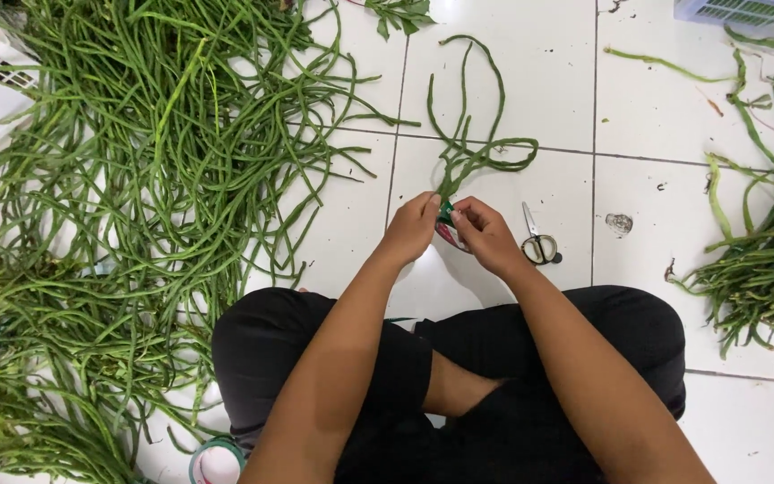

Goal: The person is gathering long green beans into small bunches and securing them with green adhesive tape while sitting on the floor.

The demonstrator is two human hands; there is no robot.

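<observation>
Crossed legs (459, 376) are seen below; beans (469, 152) are pinched between closed left hand (412, 228) and right hand (485, 235).

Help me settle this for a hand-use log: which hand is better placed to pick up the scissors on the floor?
Probably the right hand. The scissors lie on the white tile just beside it, on its outer side. The left hand sits on the far side of the small bean bunch that both hands pinch.
</observation>
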